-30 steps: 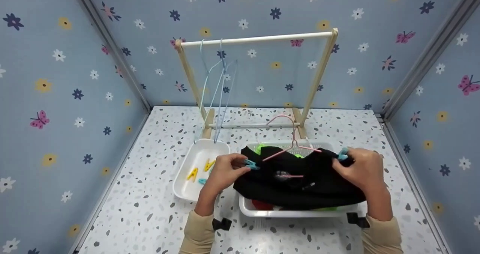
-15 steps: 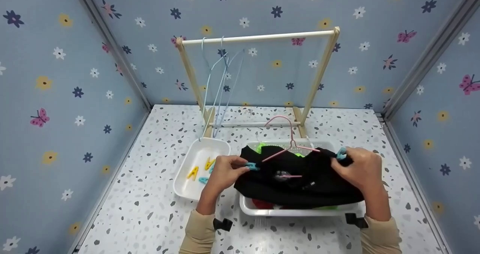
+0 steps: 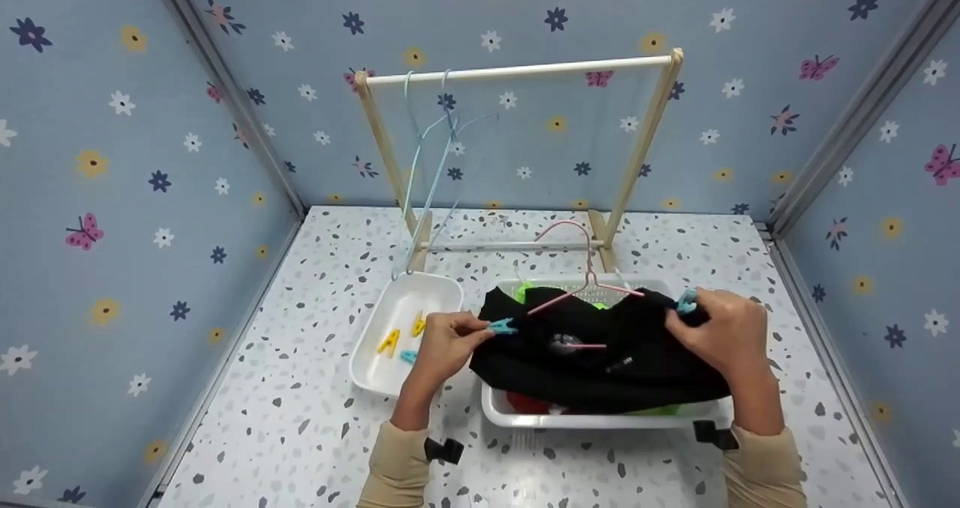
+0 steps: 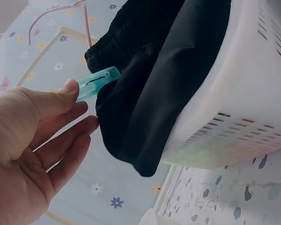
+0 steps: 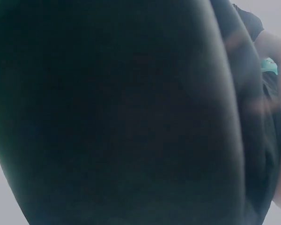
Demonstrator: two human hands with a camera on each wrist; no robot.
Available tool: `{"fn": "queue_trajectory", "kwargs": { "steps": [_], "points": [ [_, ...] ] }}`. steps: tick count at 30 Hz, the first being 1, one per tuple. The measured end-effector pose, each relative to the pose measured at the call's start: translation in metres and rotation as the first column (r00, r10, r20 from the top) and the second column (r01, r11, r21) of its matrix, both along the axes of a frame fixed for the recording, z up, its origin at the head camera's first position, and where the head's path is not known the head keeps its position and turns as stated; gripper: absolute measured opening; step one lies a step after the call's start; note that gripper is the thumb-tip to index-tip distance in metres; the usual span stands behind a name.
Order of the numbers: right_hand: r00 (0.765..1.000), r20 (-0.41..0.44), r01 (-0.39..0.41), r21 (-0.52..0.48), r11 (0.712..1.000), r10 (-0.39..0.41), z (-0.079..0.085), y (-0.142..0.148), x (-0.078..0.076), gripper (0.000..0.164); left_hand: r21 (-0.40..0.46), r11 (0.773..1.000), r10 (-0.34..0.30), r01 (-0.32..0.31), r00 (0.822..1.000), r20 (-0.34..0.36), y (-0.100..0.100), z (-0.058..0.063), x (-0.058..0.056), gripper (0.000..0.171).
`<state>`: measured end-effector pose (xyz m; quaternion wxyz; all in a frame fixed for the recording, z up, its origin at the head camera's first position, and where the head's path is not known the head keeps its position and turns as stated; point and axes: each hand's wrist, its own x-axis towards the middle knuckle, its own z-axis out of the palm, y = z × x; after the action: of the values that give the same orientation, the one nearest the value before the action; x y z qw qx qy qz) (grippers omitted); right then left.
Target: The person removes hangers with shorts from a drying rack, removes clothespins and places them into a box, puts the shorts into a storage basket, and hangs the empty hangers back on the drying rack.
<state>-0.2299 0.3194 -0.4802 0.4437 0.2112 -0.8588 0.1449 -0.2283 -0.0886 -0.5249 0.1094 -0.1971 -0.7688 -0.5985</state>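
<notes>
Over the basket (image 3: 555, 421), the left hand (image 3: 445, 344) and right hand (image 3: 729, 329) each pinch 1 blue peg (image 3: 501, 326) at black cloth (image 3: 525, 373) with a pink hanger (image 3: 559, 301). Near the back edge of the table (image 3: 300, 358), a rack (image 3: 517, 70) bears 2 blue hangers (image 3: 436, 184).

Nothing is legible, the small pale mark (image 3: 621, 364) on the black garment (image 3: 585, 382) included.

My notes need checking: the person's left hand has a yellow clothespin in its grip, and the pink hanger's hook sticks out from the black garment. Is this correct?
Only the colour is wrong: the clothespin in the left hand is turquoise, as the left wrist view shows. The pink hanger's hook does stick out from the black garment.
</notes>
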Motion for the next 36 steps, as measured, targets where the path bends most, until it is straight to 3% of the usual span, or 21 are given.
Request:
{"fn": "queue_trajectory", "kwargs": {
  "steps": [6, 8, 15, 19, 23, 27, 31, 36],
  "points": [
    [1.0, 0.027, -0.004, -0.01, 1.0, 0.004, -0.003, 0.003, -0.001, 0.036, 0.02, 1.0, -0.001, 0.001, 1.0, -0.001, -0.009, 0.022, 0.01, 0.006],
    [0.999, 0.039, -0.008, -0.023, 1.0, 0.009, -0.003, 0.003, -0.001, 0.035, 0.017, 1.0, 0.01, -0.01, 1.0, -0.018, -0.014, 0.023, 0.009, 0.007],
    [0.999, 0.046, -0.019, -0.046, 0.999, 0.021, -0.002, 0.004, -0.003, 0.032, 0.03, 0.997, 0.074, -0.074, 0.997, -0.023, -0.033, -0.007, -0.011, 0.01],
    [0.999, 0.037, -0.023, -0.041, 0.999, 0.025, -0.003, 0.006, -0.004, 0.033, 0.023, 0.992, 0.127, -0.126, 0.991, -0.04, -0.043, -0.014, -0.016, 0.013],
    [0.998, 0.054, -0.014, -0.048, 0.999, 0.017, -0.004, 0.007, -0.004, 0.032, -0.04, 0.981, 0.19, -0.191, 0.981, -0.031, -0.052, -0.02, -0.018, 0.018],
    [0.996, 0.084, -0.001, -0.06, 0.998, 0.006, -0.009, 0.007, -0.001, 0.033, -0.127, 0.955, 0.272, -0.268, 0.962, 0.017, -0.061, -0.026, -0.017, 0.021],
    [0.994, 0.108, -0.003, -0.074, 0.997, 0.011, -0.017, 0.006, 0.002, 0.034, -0.137, 0.929, 0.355, -0.343, 0.932, 0.074, -0.066, -0.028, -0.013, 0.028],
    [0.992, 0.122, -0.008, -0.076, 0.997, 0.018, -0.017, 0.006, 0.0, 0.034, -0.107, 0.911, 0.405, -0.399, 0.914, 0.04, -0.067, -0.027, -0.02, 0.032]
  ]
}}
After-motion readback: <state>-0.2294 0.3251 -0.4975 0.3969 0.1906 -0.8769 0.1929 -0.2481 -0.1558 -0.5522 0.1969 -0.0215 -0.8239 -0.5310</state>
